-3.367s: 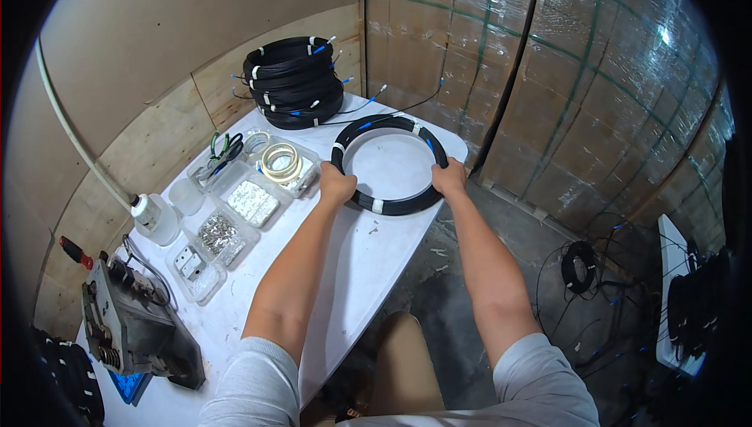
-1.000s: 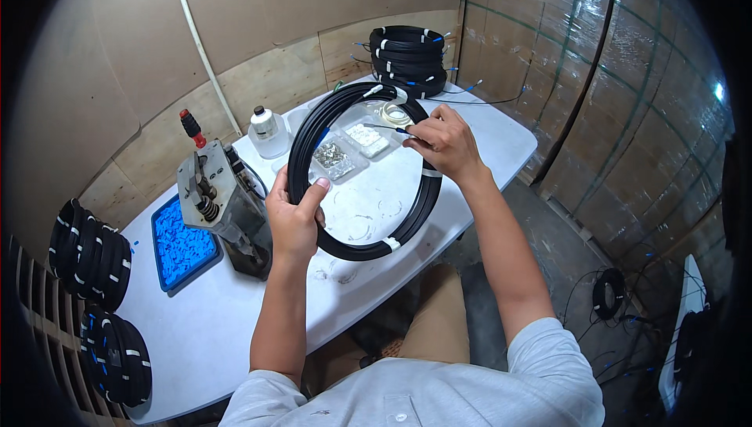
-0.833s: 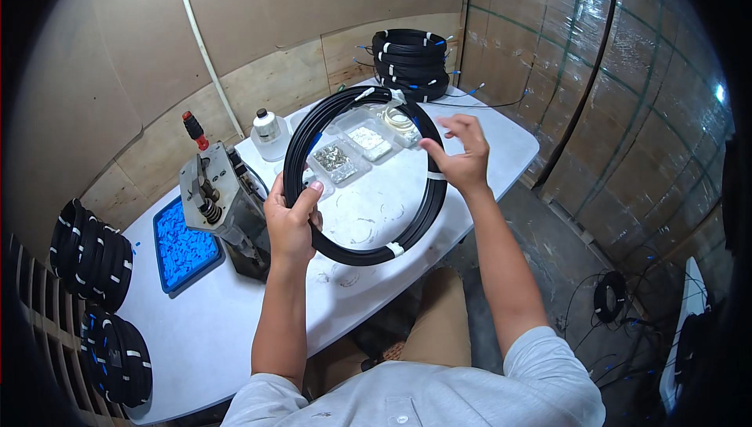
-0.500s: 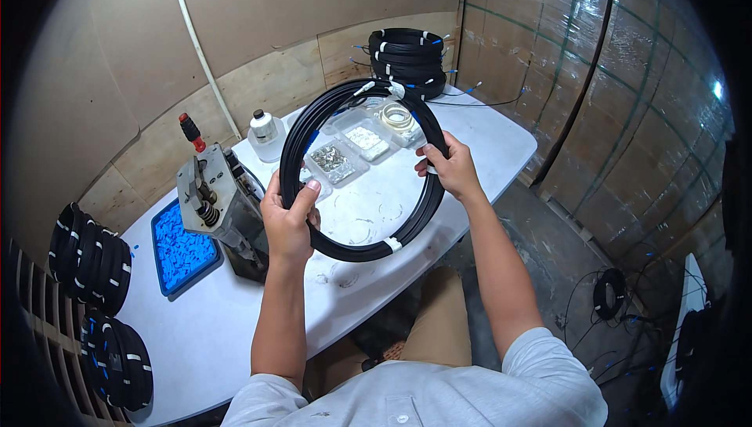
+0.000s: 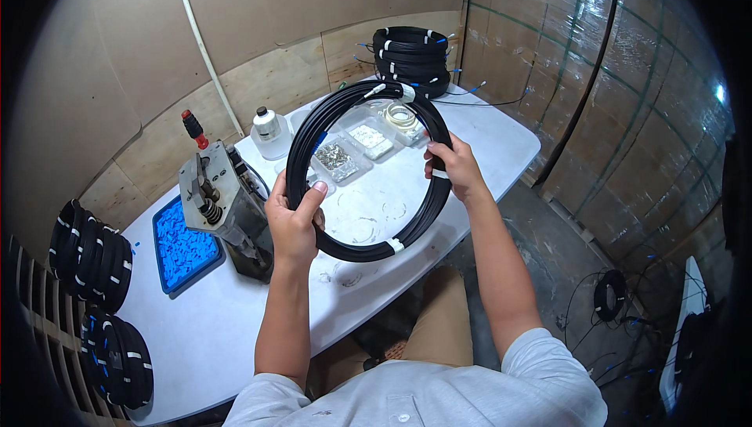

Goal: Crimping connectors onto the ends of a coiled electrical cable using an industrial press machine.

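Observation:
Both my hands hold up a coil of black cable [image 5: 368, 253] above the white table [image 5: 337, 302]. My left hand [image 5: 296, 219] is closed round the coil's left side, thumb on top. On the right side my right hand [image 5: 452, 164] grips it, just above a white tie. White ties also wrap the coil at its top and bottom, and a white-tipped cable end lies along the upper part. Through the ring show clear trays, one with small metal parts [image 5: 337, 159], one with small white parts [image 5: 368, 139] and one with a cream-coloured roll [image 5: 402, 120].
Left of the coil stands a metal bench machine [image 5: 227, 200], with a red-and-black screwdriver [image 5: 194, 128] behind it. A blue tray [image 5: 184, 243] holds blue pieces. A bottle [image 5: 266, 125] stands near the wall. Coil stacks sit at the back [image 5: 413, 63] and left [image 5: 90, 258].
The coil has shifted slightly to the right and turned a little in my hands, its top tie now further right. Both hands keep their grip.

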A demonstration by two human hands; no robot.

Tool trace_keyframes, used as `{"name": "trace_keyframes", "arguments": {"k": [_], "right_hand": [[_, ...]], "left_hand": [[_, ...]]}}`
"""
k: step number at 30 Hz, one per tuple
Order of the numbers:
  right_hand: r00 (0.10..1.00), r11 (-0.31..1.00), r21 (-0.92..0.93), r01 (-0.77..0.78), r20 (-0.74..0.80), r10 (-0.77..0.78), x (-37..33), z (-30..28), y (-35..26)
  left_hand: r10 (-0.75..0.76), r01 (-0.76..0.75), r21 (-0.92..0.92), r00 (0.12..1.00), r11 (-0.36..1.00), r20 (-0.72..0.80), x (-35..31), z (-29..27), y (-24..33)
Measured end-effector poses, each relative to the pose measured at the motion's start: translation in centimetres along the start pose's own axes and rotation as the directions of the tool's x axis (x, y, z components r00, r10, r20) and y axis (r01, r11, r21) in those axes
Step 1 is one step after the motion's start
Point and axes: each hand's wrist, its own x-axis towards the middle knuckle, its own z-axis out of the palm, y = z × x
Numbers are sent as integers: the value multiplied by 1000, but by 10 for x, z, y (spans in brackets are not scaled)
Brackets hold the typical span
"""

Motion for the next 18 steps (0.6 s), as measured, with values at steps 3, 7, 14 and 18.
{"name": "trace_keyframes", "arguments": {"k": [3, 7, 14, 18], "right_hand": [[996, 983, 179, 29, 75, -43, -1, -5, 5], [996, 980, -179, 88, -18, -92, -4, 6, 7], [975, 962, -267, 57, -194, -111, -2, 10, 14], [992, 939, 343, -26, 123, -17, -2, -8, 24]], "left_hand": [[25, -26, -26, 999, 999, -27, -1, 0, -1], [12, -11, 21, 1000, 1000, -29, -2, 4, -2], [32, -30, 45, 999, 999, -36, -4, 5, -7], [38, -38, -30, 999, 999, -1, 1, -4, -7]]}}
